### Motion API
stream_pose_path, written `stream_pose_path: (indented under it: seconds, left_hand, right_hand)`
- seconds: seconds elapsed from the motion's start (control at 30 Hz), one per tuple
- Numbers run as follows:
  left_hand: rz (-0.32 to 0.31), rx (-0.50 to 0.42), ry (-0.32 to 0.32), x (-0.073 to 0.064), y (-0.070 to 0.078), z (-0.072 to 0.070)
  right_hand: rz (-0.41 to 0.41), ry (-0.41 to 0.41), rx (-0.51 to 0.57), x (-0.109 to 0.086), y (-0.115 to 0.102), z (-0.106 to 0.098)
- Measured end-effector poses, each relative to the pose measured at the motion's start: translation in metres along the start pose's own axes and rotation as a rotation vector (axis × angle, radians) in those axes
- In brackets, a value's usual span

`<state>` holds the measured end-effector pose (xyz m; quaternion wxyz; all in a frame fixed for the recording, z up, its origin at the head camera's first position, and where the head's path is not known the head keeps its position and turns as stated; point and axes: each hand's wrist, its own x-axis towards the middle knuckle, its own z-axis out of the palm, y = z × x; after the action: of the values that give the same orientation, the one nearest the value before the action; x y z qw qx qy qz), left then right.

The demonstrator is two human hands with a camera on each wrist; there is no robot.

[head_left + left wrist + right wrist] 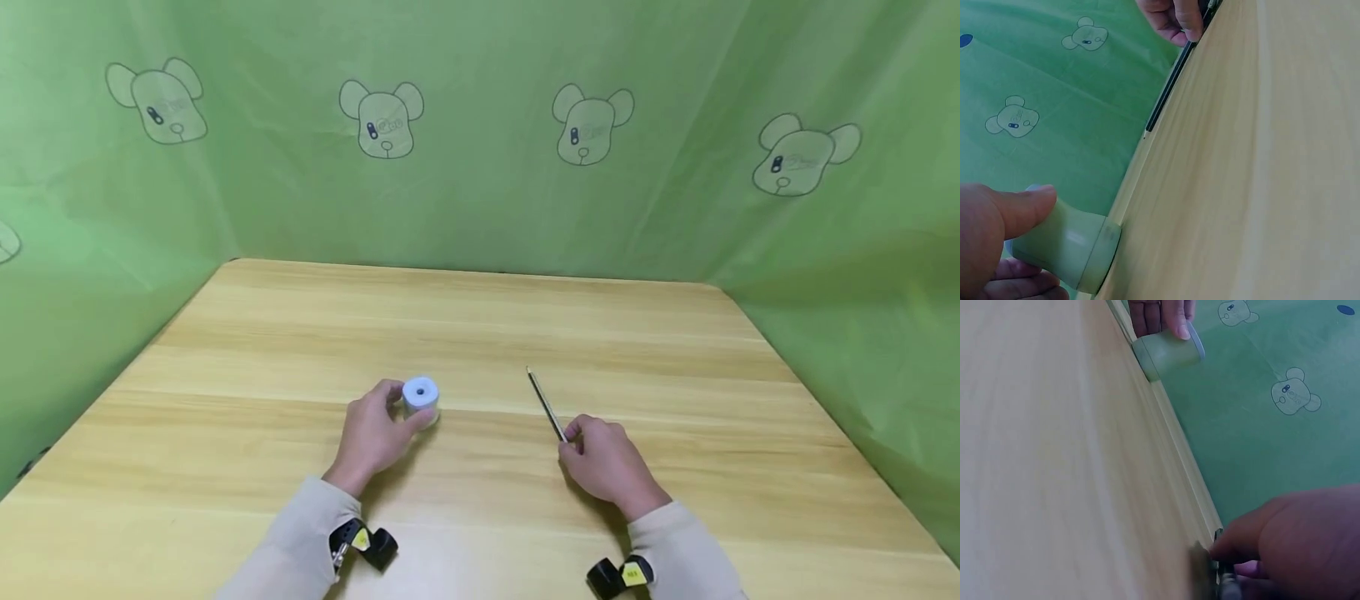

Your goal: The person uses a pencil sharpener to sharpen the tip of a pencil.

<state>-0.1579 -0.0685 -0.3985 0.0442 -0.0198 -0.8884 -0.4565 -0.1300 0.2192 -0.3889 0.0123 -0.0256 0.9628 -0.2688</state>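
Note:
A small pencil sharpener (421, 390) with a pale blue top and a round hole in it stands upright on the table, its greenish body (1069, 244) showing in the left wrist view. My left hand (375, 435) grips it from the left, thumb on the near side and fingers round the far side. To the right, my right hand (606, 461) pinches a dark pencil (546, 403) by its rear part. The pencil's sharpened tip points away from me and slightly left, apart from the sharpener. Whether the pencil touches the table, I cannot tell.
The wooden table (480, 325) has a light grain and rounded far corners. Green cloth (480, 208) printed with bear heads hangs behind it and along both sides. Black devices (378, 550) are strapped to both wrists over light sleeves.

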Motion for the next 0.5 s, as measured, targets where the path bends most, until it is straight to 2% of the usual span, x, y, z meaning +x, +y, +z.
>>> stream_pose_path:
  seconds: [0.13,0.23,0.37,0.5]
  left_hand:
    - [-0.012,-0.013,0.007,-0.003,-0.004,-0.004]
    - [-0.014,-0.073,0.014,-0.003,-0.003,-0.006]
    - [0.007,-0.149,0.008,-0.002,-0.001,-0.005]
    - [0.058,-0.157,0.025,0.001,0.002,-0.005]
  right_hand:
    - [0.007,0.01,0.021,-0.001,0.002,0.001]
    - [-0.023,0.045,0.031,0.002,0.005,-0.004]
    - [-0.1,0.114,0.024,0.007,0.012,-0.013]
    - [-0.12,0.178,0.043,0.011,0.018,-0.02]
